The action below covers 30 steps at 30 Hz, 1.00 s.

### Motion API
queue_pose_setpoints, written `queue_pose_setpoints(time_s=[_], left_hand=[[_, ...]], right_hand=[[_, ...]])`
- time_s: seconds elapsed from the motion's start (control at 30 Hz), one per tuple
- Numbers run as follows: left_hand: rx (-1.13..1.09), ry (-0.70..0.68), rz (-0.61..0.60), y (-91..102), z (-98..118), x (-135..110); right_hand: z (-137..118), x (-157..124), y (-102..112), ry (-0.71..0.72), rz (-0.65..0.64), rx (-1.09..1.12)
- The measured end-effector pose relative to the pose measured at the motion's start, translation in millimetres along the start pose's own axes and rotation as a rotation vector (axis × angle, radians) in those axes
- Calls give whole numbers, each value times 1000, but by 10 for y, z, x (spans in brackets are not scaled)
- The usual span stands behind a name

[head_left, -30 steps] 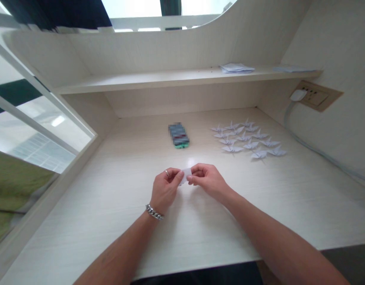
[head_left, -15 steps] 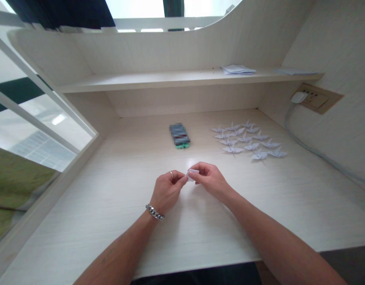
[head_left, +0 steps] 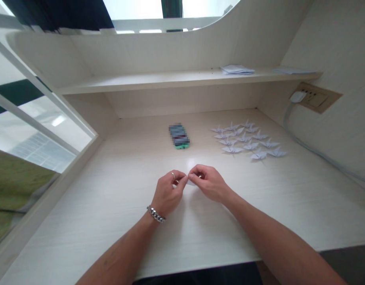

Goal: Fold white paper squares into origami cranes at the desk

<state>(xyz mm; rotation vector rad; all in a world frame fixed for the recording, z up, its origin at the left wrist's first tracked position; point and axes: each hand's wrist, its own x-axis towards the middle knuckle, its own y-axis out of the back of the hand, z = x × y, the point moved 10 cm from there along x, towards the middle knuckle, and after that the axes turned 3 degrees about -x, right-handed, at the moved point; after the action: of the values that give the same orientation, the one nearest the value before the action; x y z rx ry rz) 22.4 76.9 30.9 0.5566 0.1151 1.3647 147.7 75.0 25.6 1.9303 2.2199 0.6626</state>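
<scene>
A small piece of folded white paper is pinched between my two hands above the desk, mostly covered by the fingers. My left hand, with a ring and a chain bracelet at the wrist, grips its left edge between thumb and forefinger. Thumb and fingertips of my right hand close on the paper from the other side, and the two thumbs nearly meet. Beyond the right hand, several folded white paper cranes stand in loose rows on the desk.
A phone with a blurred screen and green edge lies behind my hands on the pale desk. Above runs a shelf with stacked white paper. At right, a cable hangs from a wall socket.
My right fingers have shifted left along the paper, closer to the left thumb, and now cover more of it. The cranes and phone stay put.
</scene>
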Motion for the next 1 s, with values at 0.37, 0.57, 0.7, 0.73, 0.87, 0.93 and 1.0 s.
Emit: queue_pose_setpoints(time_s=[0.37,0.57,0.7,0.73,0.87,0.93,1.0], left_hand=[[-122,122,9,56,-177,12],[-231,191,48,104,-267,34],[-189,174,56,125,-232,30],[-212,180,56,116,-237,32],[-299,196,53,80,-269,42],[-257,185,64,106,-260,40],[-183,168,73,136,-234,37]], right_hand=[[-103,-13,5,42,-32,-51],[-43,-12,15,-19,-32,10],[-77,-18,-36,19,-83,-39],[-77,-17,-24,18,-67,-28],[-40,-12,-6,-15,-22,44],[-31,-15,-57,-18,-59,35],[-41,-18,-89,-3,-80,12]])
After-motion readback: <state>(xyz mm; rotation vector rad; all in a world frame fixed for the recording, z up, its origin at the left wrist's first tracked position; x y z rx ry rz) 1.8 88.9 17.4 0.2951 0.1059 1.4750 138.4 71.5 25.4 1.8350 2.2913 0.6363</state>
